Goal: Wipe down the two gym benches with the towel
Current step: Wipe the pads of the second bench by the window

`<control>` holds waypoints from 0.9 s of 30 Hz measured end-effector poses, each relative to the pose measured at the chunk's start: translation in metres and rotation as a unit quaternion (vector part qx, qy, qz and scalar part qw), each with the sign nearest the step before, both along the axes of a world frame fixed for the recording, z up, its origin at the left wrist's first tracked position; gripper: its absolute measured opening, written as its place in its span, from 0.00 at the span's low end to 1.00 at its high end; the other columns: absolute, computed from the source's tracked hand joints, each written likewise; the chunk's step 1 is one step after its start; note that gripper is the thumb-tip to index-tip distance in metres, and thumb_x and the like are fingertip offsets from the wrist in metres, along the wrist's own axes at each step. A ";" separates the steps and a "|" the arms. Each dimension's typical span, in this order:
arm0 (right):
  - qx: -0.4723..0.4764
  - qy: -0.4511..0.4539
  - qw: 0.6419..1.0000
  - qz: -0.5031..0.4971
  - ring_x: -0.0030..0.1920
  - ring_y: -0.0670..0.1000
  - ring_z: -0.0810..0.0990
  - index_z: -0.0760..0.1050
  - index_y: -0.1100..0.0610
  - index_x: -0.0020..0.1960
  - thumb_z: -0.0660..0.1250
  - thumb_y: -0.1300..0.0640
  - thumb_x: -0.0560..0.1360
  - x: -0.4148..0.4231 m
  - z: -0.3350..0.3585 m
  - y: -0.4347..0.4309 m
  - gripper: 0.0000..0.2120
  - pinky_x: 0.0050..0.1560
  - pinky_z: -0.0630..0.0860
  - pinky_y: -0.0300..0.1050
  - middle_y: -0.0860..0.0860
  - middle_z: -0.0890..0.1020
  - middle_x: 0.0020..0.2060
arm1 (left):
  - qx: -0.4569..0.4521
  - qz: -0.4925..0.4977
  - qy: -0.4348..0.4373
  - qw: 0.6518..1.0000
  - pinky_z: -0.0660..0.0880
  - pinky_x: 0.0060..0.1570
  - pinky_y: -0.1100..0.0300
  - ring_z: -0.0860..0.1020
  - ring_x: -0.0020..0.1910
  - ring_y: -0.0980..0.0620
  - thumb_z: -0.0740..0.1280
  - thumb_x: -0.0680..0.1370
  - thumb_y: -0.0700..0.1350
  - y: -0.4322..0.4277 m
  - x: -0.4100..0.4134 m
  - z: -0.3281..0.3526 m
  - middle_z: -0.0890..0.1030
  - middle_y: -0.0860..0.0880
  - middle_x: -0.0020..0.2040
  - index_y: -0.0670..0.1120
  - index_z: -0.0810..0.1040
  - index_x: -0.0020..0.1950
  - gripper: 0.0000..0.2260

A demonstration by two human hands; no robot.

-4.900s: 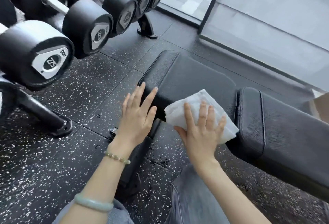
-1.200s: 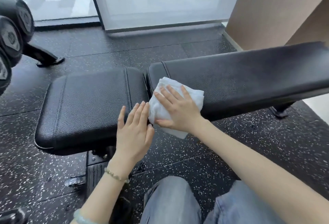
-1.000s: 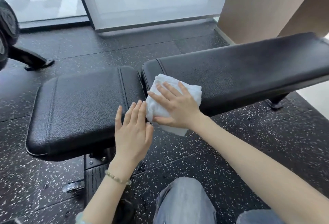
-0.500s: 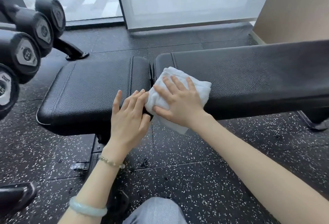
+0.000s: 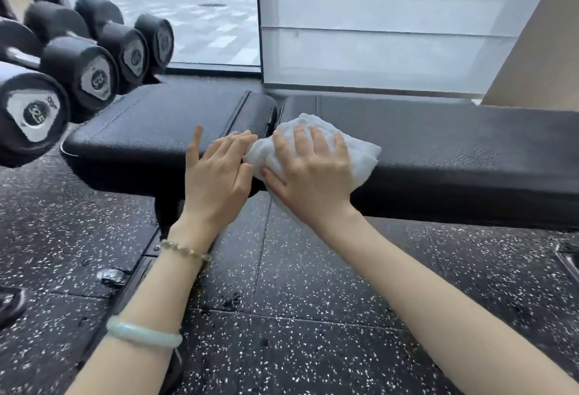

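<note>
White cloth, the towel (image 5: 360,150), folded thick and pressed flat on the near edge of the long pad (image 5: 470,143), just right of the gap between the two black pads. On top of it the right hand (image 5: 313,172), fingers spread and almost straight, palm down; not closed around the cloth, only pinning it against the leather-like cover, with part of the cloth hanging over the front edge under the palm. Beside it the left hand (image 5: 216,175), open and flat too, holding nothing, fingertips resting on the corner of the short pad (image 5: 163,125) and touching the edge of the towel. Both pads part of one bench, it seems; no second bench in view. To the left, a row of black dumbbells (image 5: 94,74) on a rack, close to the short pad's far end.

Step in hand, as a judgement: wiping of the first bench, at the seam where the pads meet. Long pad to the right probably not yet done; impossible to say from the surface alone.

Next move, most likely: a firm slide of the towel to the right along the long pad, with even pressure and the cloth kept flat under the palm. Left hand useful as a brace. After that, the front edge and the second bench.
</note>
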State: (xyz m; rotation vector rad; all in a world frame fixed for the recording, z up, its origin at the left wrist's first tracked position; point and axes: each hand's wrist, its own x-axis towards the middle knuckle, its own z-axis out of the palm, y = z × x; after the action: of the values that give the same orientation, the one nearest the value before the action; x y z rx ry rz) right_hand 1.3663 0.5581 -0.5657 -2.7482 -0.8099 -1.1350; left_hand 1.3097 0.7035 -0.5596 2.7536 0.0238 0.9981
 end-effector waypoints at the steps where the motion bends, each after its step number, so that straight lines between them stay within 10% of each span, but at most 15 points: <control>1: 0.004 -0.018 1.000 0.004 0.59 0.63 0.76 0.73 0.56 0.65 0.57 0.39 0.75 -0.001 -0.002 -0.001 0.27 0.58 0.69 0.65 0.61 0.77 0.60 | -0.006 0.001 -0.005 1.000 0.43 0.73 0.49 0.72 0.64 0.52 0.49 0.73 0.47 -0.001 0.000 -0.001 0.77 0.50 0.63 0.48 0.74 0.64 0.24; 27: -0.056 -0.212 0.974 0.058 0.63 0.64 0.74 0.69 0.49 0.69 0.60 0.38 0.77 0.000 -0.032 -0.077 0.25 0.60 0.67 0.63 0.62 0.75 0.63 | -0.026 -0.066 0.007 0.997 0.39 0.72 0.52 0.66 0.69 0.55 0.49 0.69 0.49 0.006 -0.005 0.000 0.74 0.52 0.67 0.47 0.74 0.62 0.25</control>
State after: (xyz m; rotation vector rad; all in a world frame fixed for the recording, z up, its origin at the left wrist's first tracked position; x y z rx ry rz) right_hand 1.3664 0.4814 -0.5975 -2.5297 -1.0898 -1.7303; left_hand 1.3051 0.7095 -0.5591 2.6758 -0.1275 0.9314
